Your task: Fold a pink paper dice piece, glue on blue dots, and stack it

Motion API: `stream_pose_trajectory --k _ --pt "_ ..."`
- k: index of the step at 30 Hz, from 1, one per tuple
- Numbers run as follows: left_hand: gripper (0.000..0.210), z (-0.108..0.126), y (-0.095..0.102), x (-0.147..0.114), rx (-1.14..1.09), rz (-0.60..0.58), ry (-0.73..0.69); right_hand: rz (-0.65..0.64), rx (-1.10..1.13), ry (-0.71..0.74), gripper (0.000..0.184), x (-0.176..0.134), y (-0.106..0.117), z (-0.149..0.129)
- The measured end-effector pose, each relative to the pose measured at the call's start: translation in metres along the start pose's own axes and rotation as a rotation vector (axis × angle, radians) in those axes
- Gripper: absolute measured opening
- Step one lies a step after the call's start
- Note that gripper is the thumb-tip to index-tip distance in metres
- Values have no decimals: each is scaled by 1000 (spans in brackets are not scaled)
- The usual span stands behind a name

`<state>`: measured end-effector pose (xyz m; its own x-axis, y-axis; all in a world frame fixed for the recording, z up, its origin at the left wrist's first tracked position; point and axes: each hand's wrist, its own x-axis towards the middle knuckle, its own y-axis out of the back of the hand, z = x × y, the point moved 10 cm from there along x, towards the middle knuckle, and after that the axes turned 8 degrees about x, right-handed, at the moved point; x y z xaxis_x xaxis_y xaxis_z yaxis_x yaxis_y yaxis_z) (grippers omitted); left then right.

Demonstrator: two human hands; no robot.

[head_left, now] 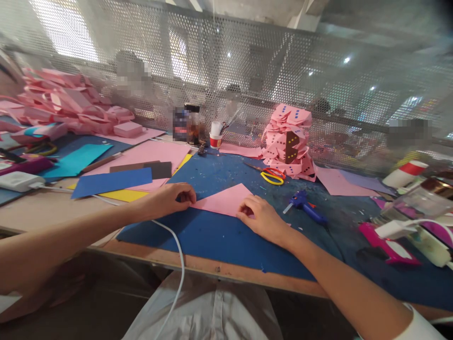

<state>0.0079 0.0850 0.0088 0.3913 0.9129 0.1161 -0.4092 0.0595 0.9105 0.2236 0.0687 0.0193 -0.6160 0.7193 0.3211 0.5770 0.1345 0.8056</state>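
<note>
A pink sheet of paper (223, 200) lies on the blue mat (208, 236), its top corner pointing away from me. With thumb and fingers together, my left hand (179, 196) pinches its left corner. My right hand (261, 215) has curled fingers closed at the paper's right side and covers part of that edge. Right of this hand rests a blue glue gun (307, 208), nozzle towards the paper. Scissors with red and yellow handles (272, 176) lie just beyond the sheet.
Folded pink paper pieces with dots (283, 141) are stacked at the back, and a large pink heap (71, 101) stands far left. Coloured sheets, including a blue strip (113, 182), lie left. A white cable (177, 241) hangs over the front edge. A perforated screen (247, 61) closes off the back.
</note>
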Motion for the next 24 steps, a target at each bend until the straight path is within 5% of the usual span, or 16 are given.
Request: stream_pose_trajectory --k 17,24 --pt "18 1 6 -11 42 102 -28 24 9 12 7 -1 0 1" --pt "18 42 20 -16 138 223 -133 20 12 26 7 -1 -1 -2"
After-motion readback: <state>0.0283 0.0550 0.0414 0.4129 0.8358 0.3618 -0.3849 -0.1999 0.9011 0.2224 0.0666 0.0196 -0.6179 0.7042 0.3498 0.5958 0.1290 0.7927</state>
